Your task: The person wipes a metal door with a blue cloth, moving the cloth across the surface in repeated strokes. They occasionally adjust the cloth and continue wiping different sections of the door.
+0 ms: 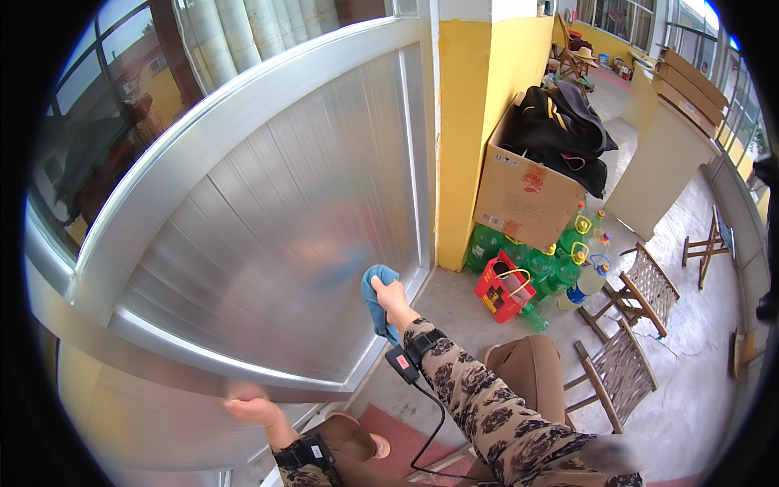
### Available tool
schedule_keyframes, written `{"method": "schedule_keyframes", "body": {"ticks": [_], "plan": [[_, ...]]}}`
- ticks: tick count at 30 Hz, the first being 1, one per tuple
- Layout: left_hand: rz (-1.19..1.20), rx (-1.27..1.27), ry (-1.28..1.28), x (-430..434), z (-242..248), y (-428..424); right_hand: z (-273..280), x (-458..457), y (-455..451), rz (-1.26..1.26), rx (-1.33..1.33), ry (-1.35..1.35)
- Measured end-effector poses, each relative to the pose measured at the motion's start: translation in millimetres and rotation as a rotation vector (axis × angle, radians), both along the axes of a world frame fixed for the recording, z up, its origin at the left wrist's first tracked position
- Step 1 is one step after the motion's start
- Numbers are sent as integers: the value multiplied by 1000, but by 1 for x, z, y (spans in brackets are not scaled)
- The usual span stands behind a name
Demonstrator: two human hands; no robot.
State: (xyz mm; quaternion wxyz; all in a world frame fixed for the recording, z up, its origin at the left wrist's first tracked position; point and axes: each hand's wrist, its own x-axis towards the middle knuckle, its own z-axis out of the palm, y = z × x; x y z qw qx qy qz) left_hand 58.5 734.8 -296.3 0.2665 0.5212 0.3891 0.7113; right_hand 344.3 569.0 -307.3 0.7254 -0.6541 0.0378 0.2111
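A blue cloth [376, 295] is held in my right hand [391, 298], at the lower right part of a ribbed metal door panel [286, 225]. The panel shows a blurred reflection of the cloth and hand; whether the cloth touches the metal I cannot tell. My left hand [254, 409] is at the panel's lower frame edge [207, 365], its fingers bent at the rim. A window pane [140, 79] with a pale curtain behind it sits above the panel. Both wrists wear black straps, and a cable hangs from the right one.
Right of the door stand a yellow pillar [464, 146], a cardboard box [523, 195] topped with black bags, green plastic bottles [538, 268] and a red paper bag [504, 289]. Folding stools [614, 371] stand on the concrete floor at my right. A red mat [401, 432] lies below.
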Motion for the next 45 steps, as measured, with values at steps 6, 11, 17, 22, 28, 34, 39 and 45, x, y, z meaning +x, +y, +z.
{"method": "schedule_keyframes", "body": {"ticks": [6,11,17,22,28,34,39,45], "plan": [[-25,-23,9,0,11,-8,25,-44,-42,-17,103,116],[40,66,-39,-3,34,-18,51,-65,-69,132,167,-173],[-277,710,357,4,41,-73,73,-81,-91,132,12,-500],[-1426,-272,458,59,13,-134,84,-115,-92,187,-121,-672],[-1936,-1043,-178,74,6,-156,79,-152,-95,358,228,-348],[-1925,-929,-259,76,9,-153,80,-154,-114,267,556,190],[-1733,-908,-205,80,2,-154,73,-146,-125,226,495,188],[-1664,-971,-201,85,1,-156,58,-142,-128,157,296,308]]}}
